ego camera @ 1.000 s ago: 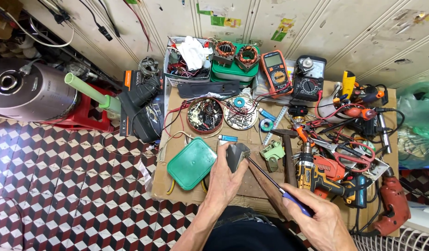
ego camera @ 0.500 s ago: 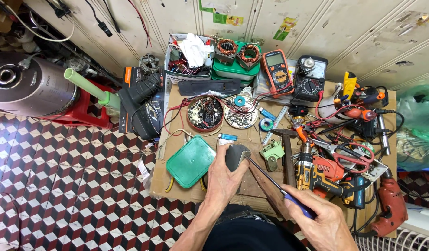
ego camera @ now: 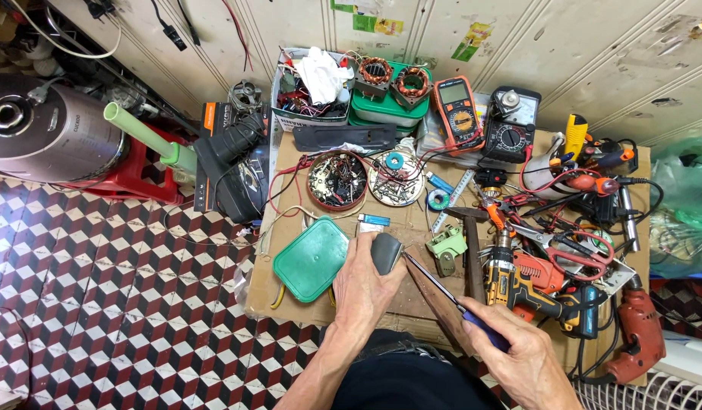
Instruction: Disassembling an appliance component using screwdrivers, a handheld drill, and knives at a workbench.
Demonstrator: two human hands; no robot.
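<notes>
Cardboard sheet [ego camera: 290,296] carries clutter; right of the green lid [ego camera: 311,258], the left hand [ego camera: 366,285] grips a grey part [ego camera: 386,252] while the right hand [ego camera: 522,364], closed on a screwdriver [ego camera: 442,292], probes it, work seemingly unfinished.

An orange multimeter [ego camera: 458,115] with a grey rectangular screen is lying beside a black meter [ego camera: 511,127] with a white dial face. Green and yellow stickers [ego camera: 472,42] are clinging to the pale wall above. An orange-and-black box [ego camera: 209,140] is standing at the left.

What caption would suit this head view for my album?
Left hand holds a grey part while the right hand pokes it with a screwdriver.
</notes>
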